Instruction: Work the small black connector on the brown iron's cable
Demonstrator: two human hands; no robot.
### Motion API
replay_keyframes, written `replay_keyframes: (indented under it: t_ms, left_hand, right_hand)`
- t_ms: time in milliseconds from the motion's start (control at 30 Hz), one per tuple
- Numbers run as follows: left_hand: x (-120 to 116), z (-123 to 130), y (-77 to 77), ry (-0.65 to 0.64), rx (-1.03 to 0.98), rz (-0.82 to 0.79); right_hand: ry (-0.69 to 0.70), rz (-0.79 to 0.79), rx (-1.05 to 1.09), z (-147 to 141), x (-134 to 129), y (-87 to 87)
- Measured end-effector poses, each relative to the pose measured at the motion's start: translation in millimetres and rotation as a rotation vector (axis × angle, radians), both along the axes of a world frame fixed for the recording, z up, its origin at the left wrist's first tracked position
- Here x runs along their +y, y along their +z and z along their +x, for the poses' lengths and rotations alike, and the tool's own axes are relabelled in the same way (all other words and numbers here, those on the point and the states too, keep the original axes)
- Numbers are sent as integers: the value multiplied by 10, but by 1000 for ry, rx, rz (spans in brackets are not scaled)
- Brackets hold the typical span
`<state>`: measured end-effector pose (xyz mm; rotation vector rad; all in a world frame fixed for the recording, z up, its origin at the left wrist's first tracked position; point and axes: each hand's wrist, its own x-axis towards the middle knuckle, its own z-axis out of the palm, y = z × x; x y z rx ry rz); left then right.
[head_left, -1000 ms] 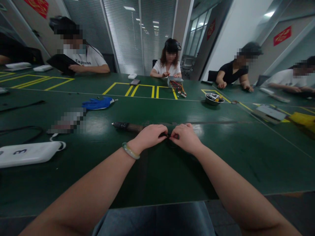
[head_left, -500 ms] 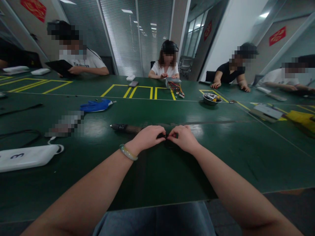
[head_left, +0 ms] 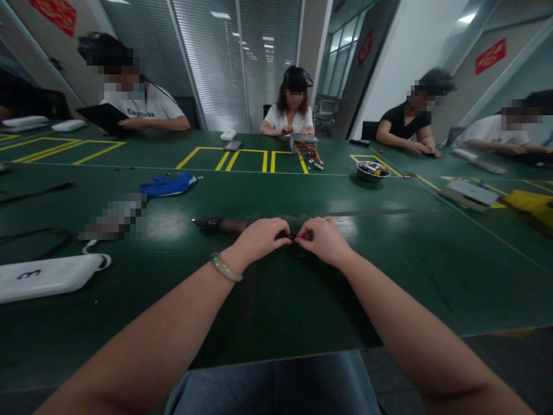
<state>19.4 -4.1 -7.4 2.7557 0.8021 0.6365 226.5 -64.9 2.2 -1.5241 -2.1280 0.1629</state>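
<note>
One left hand and one right hand pinch a dark piece, fingers narrow; one tool lies behind, one glove, one bowl beyond.

On the table, the power bank lies near left of the tool, the glove far left, the bowl far right.

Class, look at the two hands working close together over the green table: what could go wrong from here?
The small dark item at the fingertips of the left hand and right hand could slip, and might be hard to spot on the dark green table. The rounded tool, lying partly behind the left hand, might roll if nudged.
</note>
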Motion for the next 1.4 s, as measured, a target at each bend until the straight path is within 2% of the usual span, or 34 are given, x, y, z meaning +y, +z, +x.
replay_keyframes:
  t_ms: [733,1167,1400]
  left_hand:
    - [0,5,24,-88,-25,5]
    - [-9,14,12,-64,-20,17]
    - [-16,-2,21,-73,-14,11]
  right_hand:
    - [117,74,-125,23,-11,27]
    - [-39,-17,37,-17,5,-38]
    - [-62,-93,90,6,25,-45]
